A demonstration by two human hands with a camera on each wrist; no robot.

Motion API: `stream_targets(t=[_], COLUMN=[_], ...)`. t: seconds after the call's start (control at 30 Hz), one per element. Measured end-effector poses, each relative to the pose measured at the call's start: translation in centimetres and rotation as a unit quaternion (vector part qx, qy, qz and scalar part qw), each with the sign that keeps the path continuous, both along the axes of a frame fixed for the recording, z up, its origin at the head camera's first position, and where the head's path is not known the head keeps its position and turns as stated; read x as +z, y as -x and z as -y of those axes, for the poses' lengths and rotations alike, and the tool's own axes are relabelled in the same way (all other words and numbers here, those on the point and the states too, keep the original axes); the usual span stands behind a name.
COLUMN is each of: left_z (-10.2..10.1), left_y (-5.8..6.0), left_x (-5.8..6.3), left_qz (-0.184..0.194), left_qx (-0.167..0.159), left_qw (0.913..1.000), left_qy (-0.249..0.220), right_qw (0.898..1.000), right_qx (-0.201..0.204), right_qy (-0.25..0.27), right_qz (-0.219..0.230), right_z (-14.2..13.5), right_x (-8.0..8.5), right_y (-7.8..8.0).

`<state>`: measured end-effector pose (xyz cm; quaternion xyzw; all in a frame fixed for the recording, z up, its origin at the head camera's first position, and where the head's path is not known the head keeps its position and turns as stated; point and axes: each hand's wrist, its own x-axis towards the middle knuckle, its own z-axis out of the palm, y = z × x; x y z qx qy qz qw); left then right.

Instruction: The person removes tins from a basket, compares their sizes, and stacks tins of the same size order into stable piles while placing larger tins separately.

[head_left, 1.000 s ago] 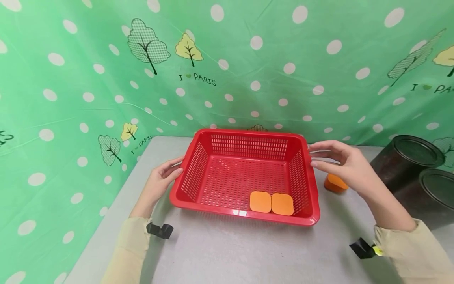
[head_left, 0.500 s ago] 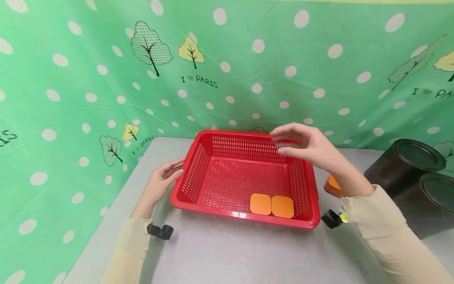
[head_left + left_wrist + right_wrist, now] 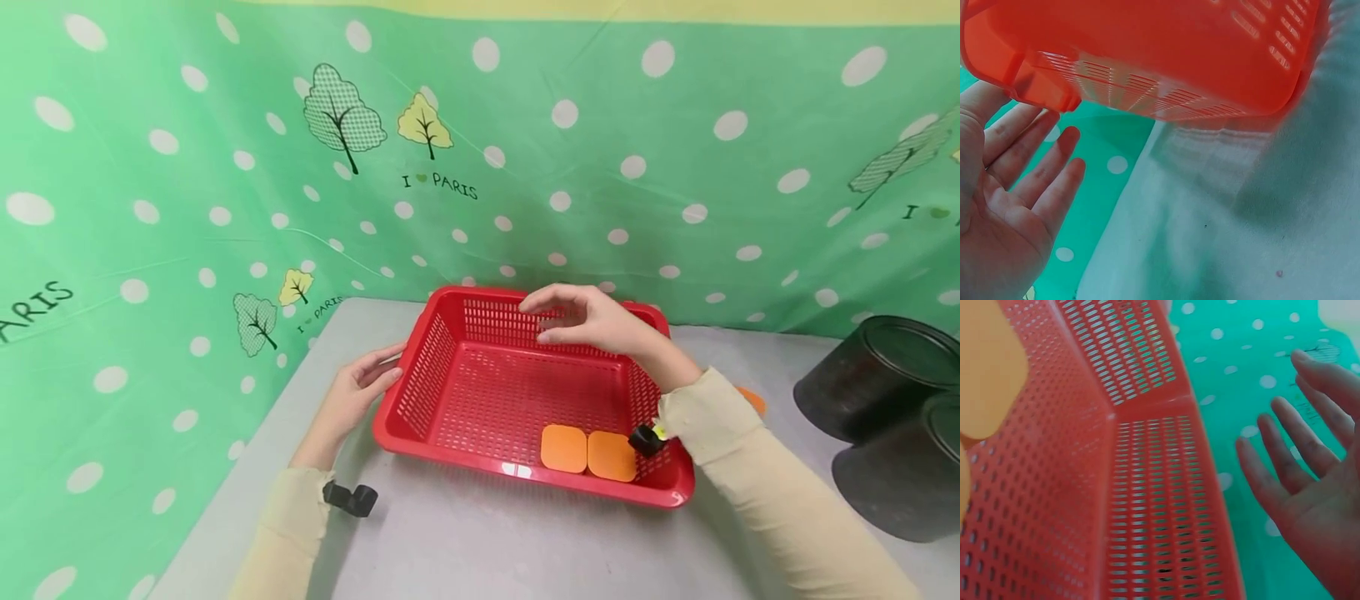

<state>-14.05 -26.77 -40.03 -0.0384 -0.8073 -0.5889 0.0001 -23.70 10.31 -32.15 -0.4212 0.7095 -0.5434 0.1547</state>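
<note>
A red perforated plastic basket [image 3: 517,375] sits on the grey tabletop. Two orange rounded-square blocks lie side by side in its front right part, a left block [image 3: 564,448] and a right block [image 3: 609,457]. At the basket's left rim, my left hand [image 3: 348,404] touches the edge with thumb and fingertips; the left wrist view has its fingers [image 3: 1054,153] mostly straight and spread. My right hand [image 3: 592,317] hovers over the basket's back right portion, fingers loosely bent and apart, with nothing in them. In the right wrist view its fingers [image 3: 1285,450] appear beyond the basket wall.
Two dark lidded cans, a rear one [image 3: 873,375] and a front one [image 3: 900,475], stand on the right. An orange block [image 3: 752,402] shows partly behind the right sleeve. Green dotted cloth [image 3: 480,125] hangs behind and to the left of the table [image 3: 465,542].
My right hand has left the basket's right rim and moved left over the basket, its sleeve now covering most of the outside block. My left hand stays at the left rim. The head view has tilted up slightly.
</note>
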Motion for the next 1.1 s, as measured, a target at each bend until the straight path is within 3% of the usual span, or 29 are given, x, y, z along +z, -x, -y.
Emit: stream_targets(t=[0.13, 0.23, 0.4, 0.5, 0.67, 1.1], left_z=[-0.1, -0.1, 0.0, 0.2, 0.2, -0.1], left_y=[-0.2, -0.3, -0.4, -0.4, -0.3, -0.2], left_x=[0.0, 0.1, 0.3, 0.4, 0.3, 0.3], left_qz=[-0.005, -0.008, -0.003, -0.003, -0.001, -0.003], left_qx=[-0.003, -0.001, 0.006, 0.005, 0.005, 0.000], left_qw=[1.0000, 1.0000, 1.0000, 0.9999, 0.9998, 0.9998], left_qy=[0.000, 0.001, 0.006, 0.009, 0.018, 0.017], right_qw=[0.996, 0.986, 0.950, 0.927, 0.904, 0.870], right_qx=[0.057, 0.113, 0.215, 0.250, 0.268, 0.281], right_qy=[-0.062, -0.113, -0.187, -0.234, -0.283, -0.362], right_qz=[0.025, 0.048, 0.123, 0.151, 0.174, 0.183], right_z=[0.2, 0.3, 0.8, 1.1, 1.3, 1.1], right_x=[-1.4, -2.0, -2.6, -2.9, -3.3, -3.8], right_y=[0.3, 0.4, 0.2, 0.2, 0.3, 0.1])
